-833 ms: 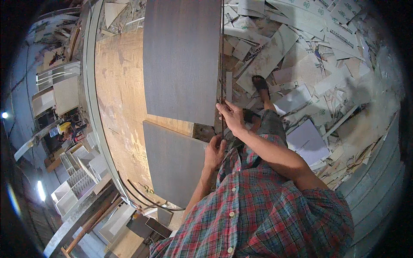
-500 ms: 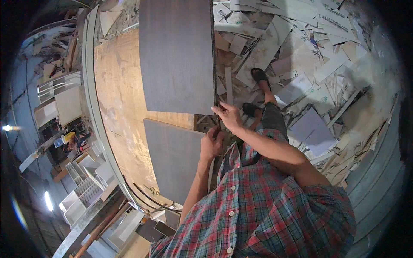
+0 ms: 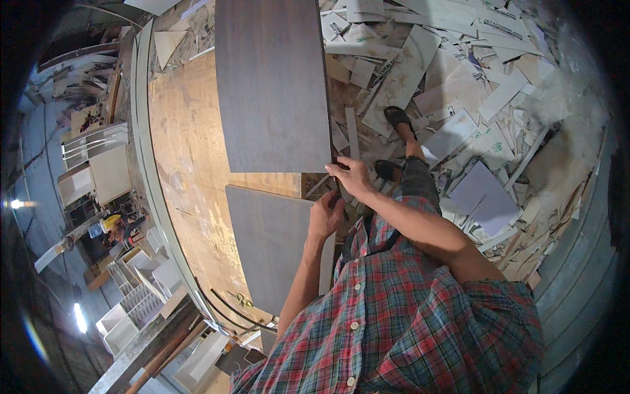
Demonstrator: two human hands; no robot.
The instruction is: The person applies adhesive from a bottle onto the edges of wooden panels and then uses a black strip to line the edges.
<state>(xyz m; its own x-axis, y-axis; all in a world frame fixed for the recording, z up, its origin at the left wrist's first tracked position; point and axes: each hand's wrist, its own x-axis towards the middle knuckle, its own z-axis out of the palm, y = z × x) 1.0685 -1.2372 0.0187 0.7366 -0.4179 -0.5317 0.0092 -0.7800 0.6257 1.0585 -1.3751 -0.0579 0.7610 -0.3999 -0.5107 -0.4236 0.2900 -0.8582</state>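
Note:
A large dark grey wood-grain panel (image 3: 272, 92) lies over a plywood tabletop (image 3: 187, 151). Past its near right corner runs a thin dark edging strip (image 3: 338, 186), down between my two hands. My right hand (image 3: 353, 178) pinches the strip right at that corner, thumb and finger together. Just below it, my left hand (image 3: 325, 215) is closed around the strip's lower stretch, its fingertips partly hidden. A second dark grey panel (image 3: 266, 240) rests nearer to me, under my left wrist, with a gap between the two panels.
Offcuts and torn sheets (image 3: 453, 85) litter the floor to the right, around my sandalled feet (image 3: 398, 119). A lilac board (image 3: 485, 197) lies among them. White cabinet boxes (image 3: 134, 295) stand beyond the table on the left. Dark curved strips (image 3: 223, 308) lie at the table's near end.
The view has shifted slightly, so panels and table sit a little further right. Both hands keep nearly the same grip at the panel's corner.

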